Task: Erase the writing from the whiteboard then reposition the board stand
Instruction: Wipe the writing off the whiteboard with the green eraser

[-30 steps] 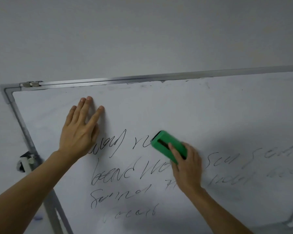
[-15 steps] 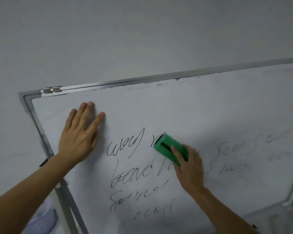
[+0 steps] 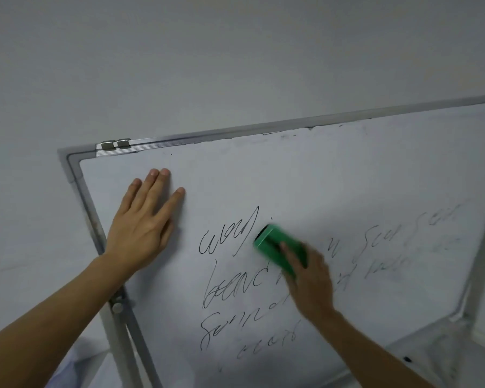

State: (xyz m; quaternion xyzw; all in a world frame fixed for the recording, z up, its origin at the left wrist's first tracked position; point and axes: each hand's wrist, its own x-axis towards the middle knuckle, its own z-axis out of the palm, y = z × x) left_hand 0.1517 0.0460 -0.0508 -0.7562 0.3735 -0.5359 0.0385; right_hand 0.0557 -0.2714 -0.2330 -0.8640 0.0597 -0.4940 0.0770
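Against the pale wall, the whiteboard (image 3: pixel 305 175) leans tilted in its metal frame, with black handwriting (image 3: pixel 230 278) across its lower middle and fainter, smeared marks to the right. Near the board's upper left corner, the left hand (image 3: pixel 143 228) lies flat on the surface, fingers straight and slightly fanned, while the right hand (image 3: pixel 311 284) presses a green eraser (image 3: pixel 275 245) onto the writing at mid-board, fingers curled over its back, blurred. Below the left forearm, the stand's grey leg (image 3: pixel 121 340) meets the frame at a round knob (image 3: pixel 117 307)
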